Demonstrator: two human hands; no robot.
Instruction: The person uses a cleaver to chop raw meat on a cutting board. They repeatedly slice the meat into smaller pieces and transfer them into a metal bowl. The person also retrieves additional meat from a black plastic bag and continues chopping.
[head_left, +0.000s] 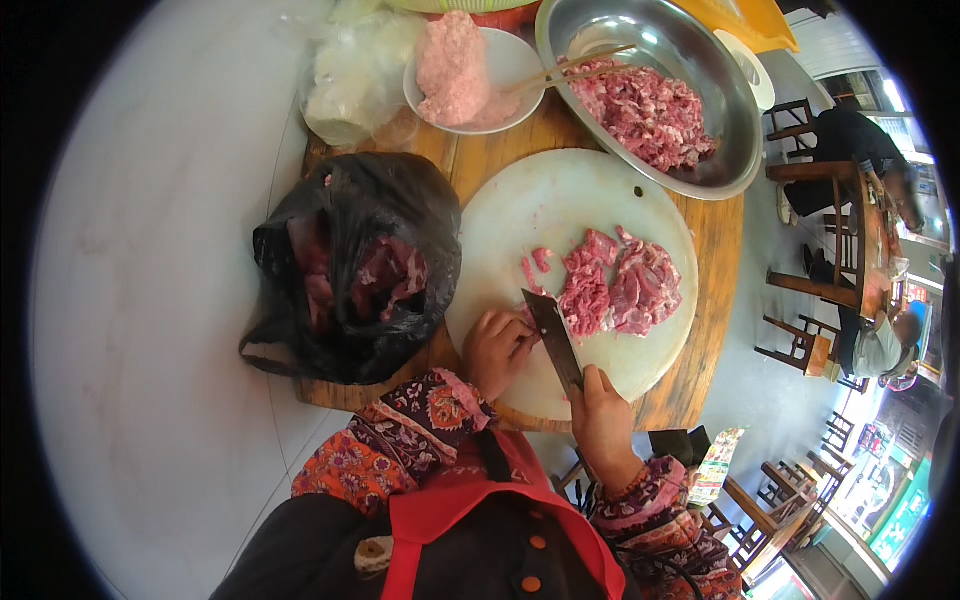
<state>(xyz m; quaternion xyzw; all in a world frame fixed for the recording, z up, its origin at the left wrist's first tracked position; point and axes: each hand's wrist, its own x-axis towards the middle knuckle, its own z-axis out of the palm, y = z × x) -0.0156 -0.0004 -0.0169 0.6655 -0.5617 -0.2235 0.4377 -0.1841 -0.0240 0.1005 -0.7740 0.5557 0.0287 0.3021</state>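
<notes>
My right hand (606, 421) grips the handle of a cleaver (553, 330), whose dark blade slants up and left over a round white cutting board (510, 202). Curled fingers of my left hand (496, 351) hold a small piece of raw meat (529, 315) against the board, right beside the blade; most of that piece is hidden. Just past the blade lies a heap of sliced red meat (585, 292). A larger slab of meat (646, 289) rests to its right, and a few thin meat strips (541, 259) lie apart on the left.
Left of the board sits a black plastic bag (390, 187) with raw meat inside. Behind stand a white bowl (517, 56) of pink minced meat with chopsticks (577, 66) across it, and a steel basin (720, 97) of chopped meat. The wooden table (701, 330) ends near my apron.
</notes>
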